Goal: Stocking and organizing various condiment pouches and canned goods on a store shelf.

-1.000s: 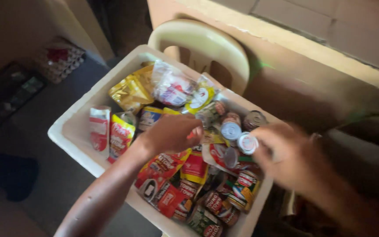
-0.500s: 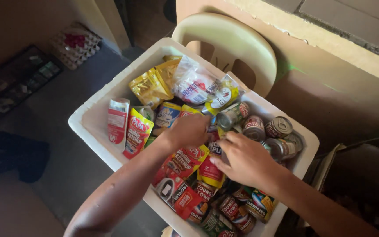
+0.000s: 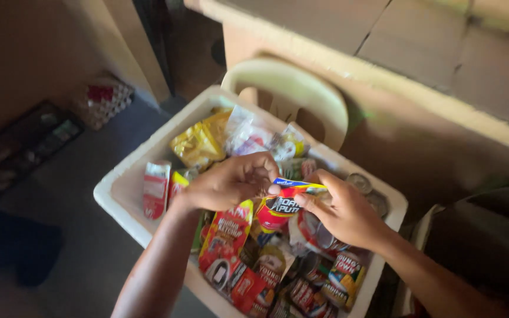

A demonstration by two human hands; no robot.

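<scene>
Both my hands meet over a white foam box (image 3: 126, 187) packed with food goods. My left hand (image 3: 228, 181) pinches the top edge of a red, yellow and blue pouch (image 3: 278, 206), and my right hand (image 3: 344, 213) grips the same pouch from the right side. The pouch is lifted a little above the other goods. Below it lie red sachets (image 3: 226, 232) and several labelled tins (image 3: 343, 272). Yellow and clear bags (image 3: 202, 140) fill the far end of the box.
The box rests on a cream plastic chair (image 3: 293, 88) against a tan concrete wall (image 3: 419, 53). A tray of eggs (image 3: 102, 100) stands on the floor at the left, beside a dark flat crate (image 3: 19, 147).
Both hands were reaching among the tins and sachets. They have since closed on one pouch and raised it above the box. The view has also drawn nearer.
</scene>
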